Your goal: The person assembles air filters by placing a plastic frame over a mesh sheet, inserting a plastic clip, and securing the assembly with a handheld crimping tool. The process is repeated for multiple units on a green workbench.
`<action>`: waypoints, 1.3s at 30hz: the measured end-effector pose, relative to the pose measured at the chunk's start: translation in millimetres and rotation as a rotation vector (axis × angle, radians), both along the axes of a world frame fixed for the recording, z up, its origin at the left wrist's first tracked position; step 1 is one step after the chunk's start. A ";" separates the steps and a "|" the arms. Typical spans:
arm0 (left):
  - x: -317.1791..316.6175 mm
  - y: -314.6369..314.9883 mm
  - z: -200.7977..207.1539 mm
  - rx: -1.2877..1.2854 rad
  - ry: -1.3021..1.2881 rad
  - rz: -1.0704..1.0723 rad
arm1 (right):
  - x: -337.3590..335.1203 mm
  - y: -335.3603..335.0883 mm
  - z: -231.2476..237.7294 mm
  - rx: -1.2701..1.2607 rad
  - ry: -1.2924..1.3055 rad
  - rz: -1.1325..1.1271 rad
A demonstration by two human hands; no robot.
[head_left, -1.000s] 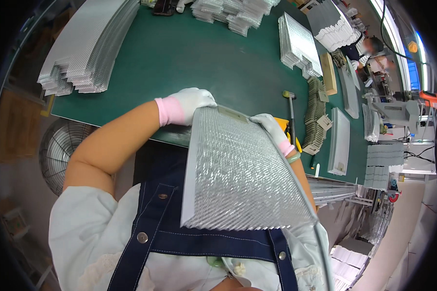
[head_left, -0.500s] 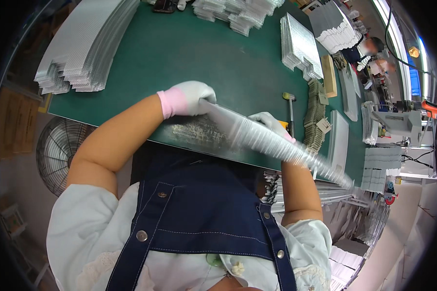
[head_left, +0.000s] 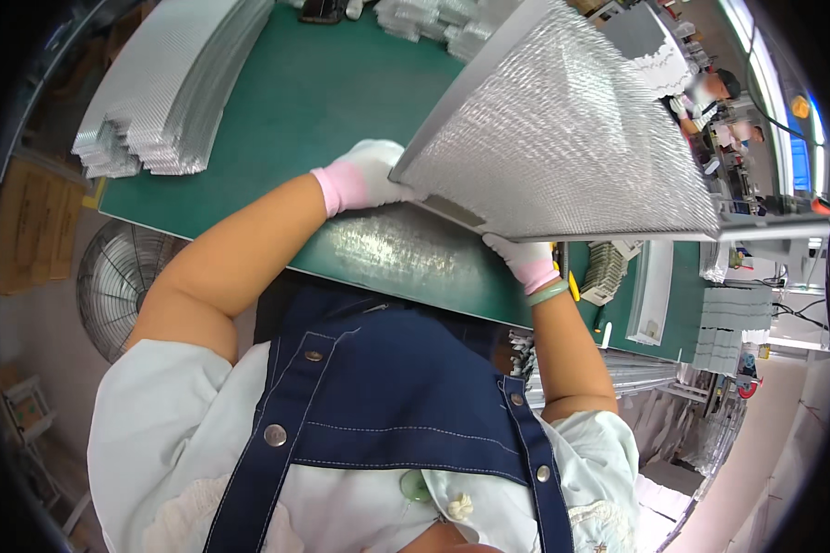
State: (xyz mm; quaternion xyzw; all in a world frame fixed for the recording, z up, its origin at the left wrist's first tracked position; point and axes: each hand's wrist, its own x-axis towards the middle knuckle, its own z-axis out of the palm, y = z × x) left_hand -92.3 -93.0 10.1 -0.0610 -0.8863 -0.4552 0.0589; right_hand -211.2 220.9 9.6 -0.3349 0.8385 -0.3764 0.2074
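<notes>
Mesh panel [head_left: 572, 138]: silver, raised clear of the desk [head_left: 332, 92] over its near right part and tilted. Left hand [head_left: 369, 175], gloved, is clamped on the panel's lower left corner, above the desk's near side. Right hand [head_left: 524, 260], also gloved, has its fingertips against the lower edge, above the desk's near edge; whether it grips or merely supports cannot be told.

Progress, as judged: partial. A pale edge strip [head_left: 468, 92] lines the panel's left side. Another strip [head_left: 773, 232] follows the lower side and runs on beyond the mesh, past the desk's right end. The upper right side appears to lack a strip. Further unframed-looking sheets make up a tall mesh stack [head_left: 171, 74] at the desk's left end; a second pile [head_left: 426, 18] lies at its far edge. Tan pieces [head_left: 604, 275] stand in a row on the desk's right part, partly hidden by the panel.

Containers: a brown carton [head_left: 35, 226] stands left of the desk; contents not visible. No other container can be made out with certainty on or around the desk.
</notes>
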 end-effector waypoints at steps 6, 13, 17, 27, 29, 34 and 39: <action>-2.7 5.3 91.2 0.520 0.078 -0.061 | -7.1 -12.7 11.3 0.062 -0.067 -0.122; -23.9 26.5 227.4 0.589 0.247 0.056 | -10.4 -8.3 116.9 -0.298 -0.206 -0.077; -31.7 18.6 225.5 0.627 0.204 -0.009 | -7.9 -27.4 210.3 -1.033 -0.178 -0.118; -30.6 11.7 201.9 0.735 0.254 -0.028 | -8.7 -47.8 183.4 -1.049 0.268 -0.309; -27.2 15.1 196.3 0.734 0.267 0.007 | -14.4 -55.8 181.4 -1.077 0.247 -0.348; -28.5 13.4 194.2 0.747 0.271 0.002 | -10.9 -62.8 199.1 -1.143 0.356 -0.248; -26.0 18.0 195.4 0.791 0.297 -0.022 | -25.0 -29.4 223.4 -0.721 0.368 -0.103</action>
